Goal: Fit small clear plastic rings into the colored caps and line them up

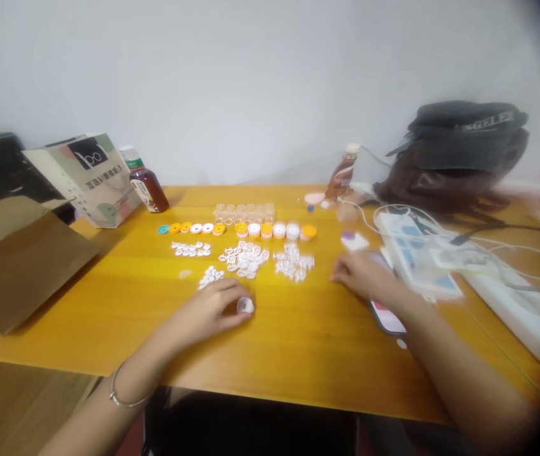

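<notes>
My left hand point(213, 310) rests on the yellow wooden table point(298, 342), its fingers pinched on a small white round cap point(245, 306). Just beyond it lie piles of small white plastic parts point(245, 256). Behind those runs a row of orange, white and blue round caps point(251, 229), with several clear little cups point(244, 211) further back. My right hand point(362, 277) lies on the table to the right, fingers curled and blurred, over a phone point(387, 316). What it holds, if anything, I cannot make out.
A brown cardboard box point(18, 259) sits at the left edge, with a printed paper bag point(92, 180) and a dark drink bottle point(146, 183) behind it. At right are white power strips point(440, 266) with cables, another bottle point(343, 171), and a dark backpack with a cap point(464, 152).
</notes>
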Tool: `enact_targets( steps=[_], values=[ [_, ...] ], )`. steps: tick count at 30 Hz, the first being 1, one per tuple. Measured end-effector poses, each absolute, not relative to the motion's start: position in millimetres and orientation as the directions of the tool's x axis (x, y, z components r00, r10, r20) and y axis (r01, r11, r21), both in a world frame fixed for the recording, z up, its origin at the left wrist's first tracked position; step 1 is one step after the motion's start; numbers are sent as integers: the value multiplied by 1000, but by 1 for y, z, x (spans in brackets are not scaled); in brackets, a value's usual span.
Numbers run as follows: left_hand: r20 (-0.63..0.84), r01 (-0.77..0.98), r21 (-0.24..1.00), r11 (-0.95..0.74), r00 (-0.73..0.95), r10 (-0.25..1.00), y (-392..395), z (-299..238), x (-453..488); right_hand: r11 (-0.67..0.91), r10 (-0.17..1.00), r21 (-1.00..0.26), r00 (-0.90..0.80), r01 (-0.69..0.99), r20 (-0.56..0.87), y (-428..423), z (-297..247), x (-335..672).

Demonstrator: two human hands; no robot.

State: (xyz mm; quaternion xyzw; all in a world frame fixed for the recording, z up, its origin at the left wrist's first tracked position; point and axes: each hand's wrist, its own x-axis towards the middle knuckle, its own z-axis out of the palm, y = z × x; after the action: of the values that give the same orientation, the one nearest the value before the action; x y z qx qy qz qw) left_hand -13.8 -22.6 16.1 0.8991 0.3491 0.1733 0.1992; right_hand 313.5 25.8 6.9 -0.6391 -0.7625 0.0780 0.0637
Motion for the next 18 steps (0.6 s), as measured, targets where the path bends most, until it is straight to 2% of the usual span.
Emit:
enact_targets(
  steps=[3,6,12,18],
  values=[
    [213,560,449,-696,690,692,-24,16,-10,243,963,-336,-267,910,-25,17,8,294],
    [252,552,422,-719,691,678,-25,14,-8,246,952,-432,-299,868,-59,8,12,276],
    [213,573,361,-736,717,663,-25,6,-4,240,943,-494,-322,836,-87,-1,16,257],
    [271,585,391,-711,665,696,-27,10,-2,300,909,-621,-415,724,-45,-9,17,245]
  ],
)
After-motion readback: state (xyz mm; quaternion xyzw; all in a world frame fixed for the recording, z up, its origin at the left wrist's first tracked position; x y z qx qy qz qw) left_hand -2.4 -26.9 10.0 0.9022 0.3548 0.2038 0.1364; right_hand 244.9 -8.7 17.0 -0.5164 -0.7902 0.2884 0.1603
